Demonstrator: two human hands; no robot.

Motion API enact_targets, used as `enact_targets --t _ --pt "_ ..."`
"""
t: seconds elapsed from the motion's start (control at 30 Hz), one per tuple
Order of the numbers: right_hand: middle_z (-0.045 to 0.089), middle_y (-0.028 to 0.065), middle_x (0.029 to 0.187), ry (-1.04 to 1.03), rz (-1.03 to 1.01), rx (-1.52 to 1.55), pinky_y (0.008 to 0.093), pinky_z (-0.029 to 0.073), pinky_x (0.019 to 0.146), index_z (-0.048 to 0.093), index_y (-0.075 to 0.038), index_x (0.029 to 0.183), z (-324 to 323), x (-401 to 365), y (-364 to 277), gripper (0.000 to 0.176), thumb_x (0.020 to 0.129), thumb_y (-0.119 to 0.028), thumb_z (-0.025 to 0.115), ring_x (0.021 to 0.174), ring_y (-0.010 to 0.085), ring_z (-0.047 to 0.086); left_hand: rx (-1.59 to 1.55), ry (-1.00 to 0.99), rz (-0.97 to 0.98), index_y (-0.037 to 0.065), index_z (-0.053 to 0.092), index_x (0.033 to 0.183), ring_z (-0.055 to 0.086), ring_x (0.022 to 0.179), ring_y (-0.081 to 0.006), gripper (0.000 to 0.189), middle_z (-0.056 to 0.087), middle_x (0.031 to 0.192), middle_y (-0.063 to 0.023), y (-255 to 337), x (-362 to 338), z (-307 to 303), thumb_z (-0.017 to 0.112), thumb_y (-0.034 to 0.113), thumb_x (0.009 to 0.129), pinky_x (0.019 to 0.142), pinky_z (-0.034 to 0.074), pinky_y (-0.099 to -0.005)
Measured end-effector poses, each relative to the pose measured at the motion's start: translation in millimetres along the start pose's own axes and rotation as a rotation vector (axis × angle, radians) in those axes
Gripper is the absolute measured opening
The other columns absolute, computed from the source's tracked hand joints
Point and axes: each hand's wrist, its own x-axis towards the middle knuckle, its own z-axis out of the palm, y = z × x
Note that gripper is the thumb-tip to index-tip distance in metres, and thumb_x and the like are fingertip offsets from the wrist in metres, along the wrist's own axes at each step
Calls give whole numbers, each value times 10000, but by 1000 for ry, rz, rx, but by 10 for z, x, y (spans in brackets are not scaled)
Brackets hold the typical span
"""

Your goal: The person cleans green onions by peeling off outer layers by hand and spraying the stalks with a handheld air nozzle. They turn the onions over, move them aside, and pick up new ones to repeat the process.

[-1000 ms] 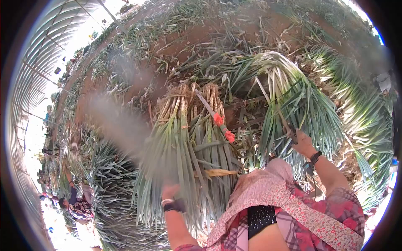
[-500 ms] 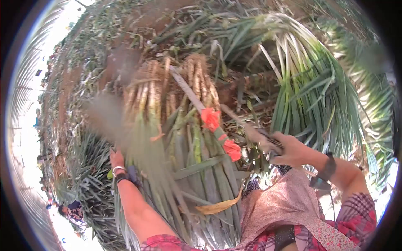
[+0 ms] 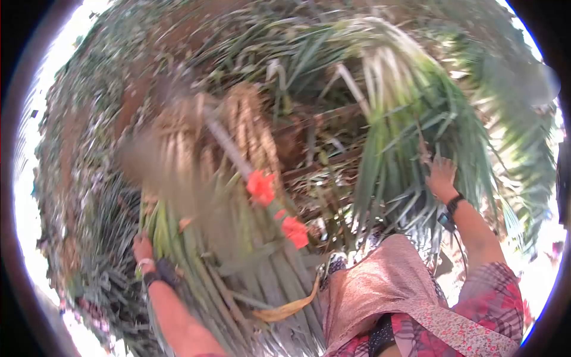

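A thick bundle of green onions (image 3: 253, 238) with brown, dirty root ends lies before me. At its left edge, my left hand (image 3: 143, 249) has its fingers curled against the outer leaves; the fingertips are partly hidden. My right hand (image 3: 441, 177) is over a second pile of green onions (image 3: 386, 140), its fingers stretched and slightly apart. Just beside those fingers is a narrow tool (image 3: 423, 149), probably the knife, blurred among the leaves. Across the first bundle lies a pale straight stick (image 3: 229, 147) with red strips (image 3: 260, 187) tied on it.
A dry yellow leaf (image 3: 288, 309) lies on the front of the bundle. Wooden slats (image 3: 324, 116) and plant scraps show between the two piles. Loose leaves (image 3: 101, 220) cover the left, and more onions (image 3: 511, 143) lie at the far right. A grey blur partly covers the left bundle.
My right hand has moved up and right, from holding the dark-handled knife near the middle to the right pile, and its fingers have loosened. The whole view has shifted slightly.
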Motion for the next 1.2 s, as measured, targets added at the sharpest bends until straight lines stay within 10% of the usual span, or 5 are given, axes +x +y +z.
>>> enact_targets --t 0.07,0.2,0.4,0.63,1.2 --pt "533 173 1136 124 -53 -74 437 418 860 466 20 1222 -500 -88 -547 654 695 -308 671 1027 314 513 162 -16 18 113 543 1201 523 1073 -423 349 512 1218 -235 113 -138 -30 425 296 927 881 446 -470" --pt "353 294 1372 -481 -503 997 375 264 1100 270 98 1364 -1190 -148 -2036 820 829 -422 611 1313 366 324 441 -8 180 189 505 1260 534 1047 -415 340 487 1242 -219 282 -279 -126 388 194 940 844 468 -476" --pt "574 127 977 -610 -448 1305 310 459 794 406 26 1220 -1646 -271 -3200 534 800 -215 630 892 190 565 103 -106 1 136 426 1339 529 1063 -420 395 511 1245 -184 433 -321 -291 347 233 965 931 411 -450" --pt "490 -11 751 -325 -341 1626 223 409 560 422 12 1192 -933 -376 -2427 496 741 -96 598 662 58 473 65 -345 39 109 445 1319 530 1069 -405 396 523 1230 -188 197 235 -561 344 266 969 943 403 -432" --pt "518 -22 825 -643 -121 1869 212 414 597 466 -8 1190 -698 -677 -1514 474 726 -11 566 677 53 481 -10 -199 192 25 521 1224 533 1096 -339 476 564 1180 -203 467 -608 -584 398 396 952 963 385 -372"
